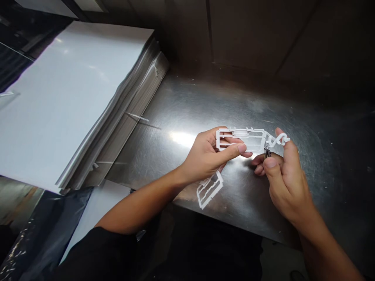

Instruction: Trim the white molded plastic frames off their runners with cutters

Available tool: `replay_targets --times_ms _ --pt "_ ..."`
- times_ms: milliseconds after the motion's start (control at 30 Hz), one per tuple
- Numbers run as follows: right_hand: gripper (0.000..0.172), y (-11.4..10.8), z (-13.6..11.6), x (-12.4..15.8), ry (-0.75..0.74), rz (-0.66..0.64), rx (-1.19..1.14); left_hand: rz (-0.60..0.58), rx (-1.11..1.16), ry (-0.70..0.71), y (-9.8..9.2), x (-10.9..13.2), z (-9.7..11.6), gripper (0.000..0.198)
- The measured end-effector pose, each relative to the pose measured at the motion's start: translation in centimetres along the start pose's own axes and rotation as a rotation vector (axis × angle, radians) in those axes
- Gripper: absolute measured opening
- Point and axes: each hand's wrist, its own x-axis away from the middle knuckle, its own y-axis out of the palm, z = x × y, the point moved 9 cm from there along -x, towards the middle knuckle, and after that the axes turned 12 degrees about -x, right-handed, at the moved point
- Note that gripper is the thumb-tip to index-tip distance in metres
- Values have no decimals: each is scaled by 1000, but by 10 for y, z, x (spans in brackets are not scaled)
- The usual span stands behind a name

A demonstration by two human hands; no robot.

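Note:
My left hand (pixel 211 154) grips a white plastic frame (pixel 240 130) with thin crossbars, thumb in front and fingers behind. A second white frame (pixel 210 189) of similar shape hangs below that hand, over the table's near edge; how it is held is hidden. My right hand (pixel 285 175) is closed on a small metal cutting tool (pixel 267 150), probably nippers, mostly hidden by the thumb and fingers. Its tips touch the right end of the upper frame. There a curled white plastic piece (pixel 279 139) sticks out toward my raised right index finger.
A brushed metal table (pixel 175 105) lies under my hands, with small white specks on it. To the left stands a tall stack of large white sheets (pixel 82 86), with thin strips poking from its side. A dark panel (pixel 249 35) rises behind the table.

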Motion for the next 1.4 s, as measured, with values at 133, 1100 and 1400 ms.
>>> replay_targets --times_ms 133,1100,1400 --pt "77 1 3 1 14 -18 -3 14 -25 -1 -1 1 0 36" --pt "72 1 0 1 18 -18 -16 -22 23 -56 2 -4 -7 52" --pt "65 -28 -8 -5 -89 98 434 -293 510 -331 14 -7 -9 18"
